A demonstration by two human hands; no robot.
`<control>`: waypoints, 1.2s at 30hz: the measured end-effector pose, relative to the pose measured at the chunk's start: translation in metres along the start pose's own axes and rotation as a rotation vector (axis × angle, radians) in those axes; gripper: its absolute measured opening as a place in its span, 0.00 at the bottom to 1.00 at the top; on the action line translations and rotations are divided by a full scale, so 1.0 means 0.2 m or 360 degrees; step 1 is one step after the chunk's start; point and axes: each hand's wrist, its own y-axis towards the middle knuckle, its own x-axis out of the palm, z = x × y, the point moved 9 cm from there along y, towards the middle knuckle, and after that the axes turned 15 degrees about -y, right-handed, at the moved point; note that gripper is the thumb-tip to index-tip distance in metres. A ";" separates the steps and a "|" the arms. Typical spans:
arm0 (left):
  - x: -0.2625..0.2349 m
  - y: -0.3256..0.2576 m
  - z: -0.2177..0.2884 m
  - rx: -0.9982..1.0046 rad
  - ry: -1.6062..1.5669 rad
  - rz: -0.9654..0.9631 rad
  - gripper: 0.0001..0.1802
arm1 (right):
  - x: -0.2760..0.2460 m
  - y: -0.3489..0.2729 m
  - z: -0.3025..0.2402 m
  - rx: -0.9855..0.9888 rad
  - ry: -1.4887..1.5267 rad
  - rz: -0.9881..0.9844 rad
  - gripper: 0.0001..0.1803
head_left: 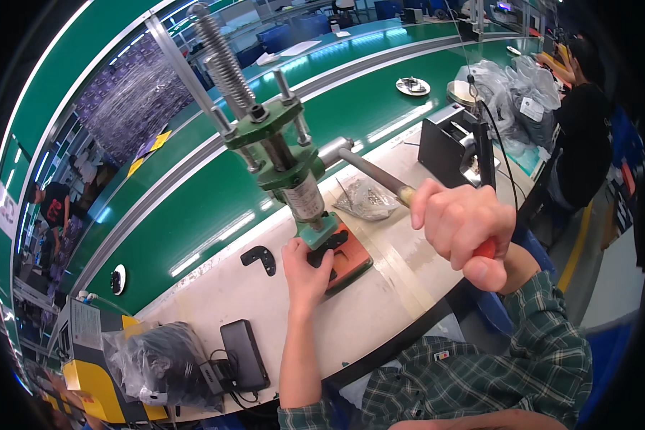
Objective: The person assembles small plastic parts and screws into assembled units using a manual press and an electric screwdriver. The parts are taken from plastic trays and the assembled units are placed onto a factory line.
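Observation:
A green hand-operated lever press (283,168) with a tall spring stands on the white bench. My right hand (469,229) is closed round the red grip at the end of its steel lever (373,172). Under the press head, a black curved part (332,244) lies on the orange base plate (356,262). My left hand (307,276) holds this part at its near side, thumb and fingers close below the green press head; its far fingertips are partly hidden. A similar black angled part (260,258) lies on the bench to the left of my left hand.
A clear bag of small parts (369,199) lies behind the lever. Near left are a black power-bank-like box (244,355), a bagged black bundle (158,362) and a yellow-grey machine (93,390). Beyond runs a green conveyor (229,193) with white dishes. A co-worker (584,129) stands far right.

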 end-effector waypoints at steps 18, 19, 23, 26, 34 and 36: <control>0.00 0.00 0.05 0.0038 0.0027 -0.0034 0.14 | -0.04 0.12 0.03 0.0055 0.0216 0.0112 0.04; 0.00 0.00 0.06 0.0031 0.0018 -0.0035 0.14 | -0.04 0.12 0.02 0.0050 0.0213 0.0120 0.04; -0.02 0.00 -0.02 -0.0058 -0.0138 0.0029 0.13 | -0.05 0.10 0.07 0.0089 0.0245 0.0120 0.04; -0.02 0.01 -0.10 -0.0166 -0.0319 0.0055 0.12 | -0.04 0.10 0.05 0.0076 0.0214 0.0125 0.05; 0.00 0.02 -0.06 -0.0026 -0.0186 0.0067 0.13 | -0.05 0.08 0.06 0.0163 0.0182 0.0133 0.07; 0.00 0.02 -0.07 -0.0028 -0.0186 0.0085 0.13 | -0.03 0.08 0.08 0.0318 0.0191 0.0089 0.06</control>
